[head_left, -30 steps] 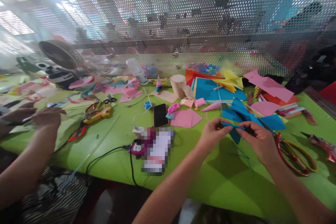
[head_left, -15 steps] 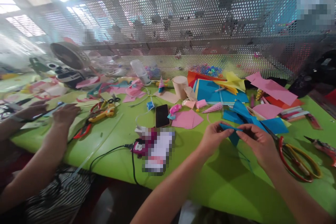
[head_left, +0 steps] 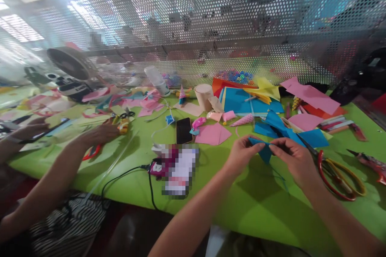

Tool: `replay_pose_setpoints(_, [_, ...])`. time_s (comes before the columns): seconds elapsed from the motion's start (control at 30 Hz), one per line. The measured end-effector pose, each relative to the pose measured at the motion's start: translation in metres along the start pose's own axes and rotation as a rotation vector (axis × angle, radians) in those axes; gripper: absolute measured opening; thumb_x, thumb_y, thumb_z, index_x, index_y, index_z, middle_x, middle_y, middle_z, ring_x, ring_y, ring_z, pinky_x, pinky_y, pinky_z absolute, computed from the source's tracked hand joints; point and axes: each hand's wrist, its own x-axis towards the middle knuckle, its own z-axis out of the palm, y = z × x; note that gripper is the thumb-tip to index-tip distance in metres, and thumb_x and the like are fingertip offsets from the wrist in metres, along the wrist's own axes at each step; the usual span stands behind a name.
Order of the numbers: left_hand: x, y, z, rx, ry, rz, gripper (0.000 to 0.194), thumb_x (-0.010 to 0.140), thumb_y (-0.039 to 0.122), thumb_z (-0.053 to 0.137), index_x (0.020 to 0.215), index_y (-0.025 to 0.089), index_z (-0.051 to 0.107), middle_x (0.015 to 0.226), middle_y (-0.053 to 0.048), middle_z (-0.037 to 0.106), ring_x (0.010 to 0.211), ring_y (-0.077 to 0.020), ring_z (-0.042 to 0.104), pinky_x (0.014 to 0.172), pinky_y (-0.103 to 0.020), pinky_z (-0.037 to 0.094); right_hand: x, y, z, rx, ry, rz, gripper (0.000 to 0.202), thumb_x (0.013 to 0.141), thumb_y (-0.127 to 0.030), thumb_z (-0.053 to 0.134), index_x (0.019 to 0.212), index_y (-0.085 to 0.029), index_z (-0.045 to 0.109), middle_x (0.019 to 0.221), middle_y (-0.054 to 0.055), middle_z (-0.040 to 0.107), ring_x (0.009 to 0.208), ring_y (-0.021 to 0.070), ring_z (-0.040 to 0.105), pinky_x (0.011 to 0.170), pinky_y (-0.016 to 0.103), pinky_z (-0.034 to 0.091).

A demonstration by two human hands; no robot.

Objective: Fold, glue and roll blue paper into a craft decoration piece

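Observation:
My left hand and my right hand pinch a small piece of blue paper between their fingertips, just above the green table. The paper is folded to a narrow strip at the top and hangs down to a point. A thin blue thread trails below it. Loose blue paper pieces lie just behind my hands.
Red-and-yellow scissors lie right of my right hand. A black phone, pink paper, a tape roll and stacked coloured sheets sit farther back. A co-worker's hand at left reaches to scissors. A perforated metal screen closes the back.
My hands have stayed together on the blue paper, shifting slightly. The co-worker's nearer hand has moved right across the table to the scissors there.

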Motion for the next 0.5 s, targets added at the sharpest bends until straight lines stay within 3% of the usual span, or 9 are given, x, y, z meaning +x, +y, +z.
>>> replay_pose_setpoints(0.33, [-0.0029,0.0089,0.0010,-0.017,0.021,0.031,0.048,0.068,0.050,0.100,0.091,0.015,0.077,0.084,-0.003,0.075,0.076,-0.0135,0.064,0.075,-0.028,0.050,-0.0006,-0.0071,0.0027,0.123,0.042,0.030,0.039,0.076,-0.061,0.092,0.087,-0.026,0.080,0.082,0.003,0.074,0.078,0.0203,0.065,0.074,0.033,0.055])
replay_pose_setpoints(0.5, [-0.0016,0.0067,-0.0002,-0.002,0.037,0.076,0.048,0.070,0.052,0.099,0.088,0.015,0.074,0.080,-0.001,0.071,0.073,-0.0121,0.062,0.072,-0.027,0.049,-0.0017,-0.0018,0.0005,0.073,0.038,0.004,0.032,0.083,-0.055,0.089,0.094,-0.027,0.081,0.088,0.003,0.076,0.081,0.0204,0.066,0.075,0.033,0.054])
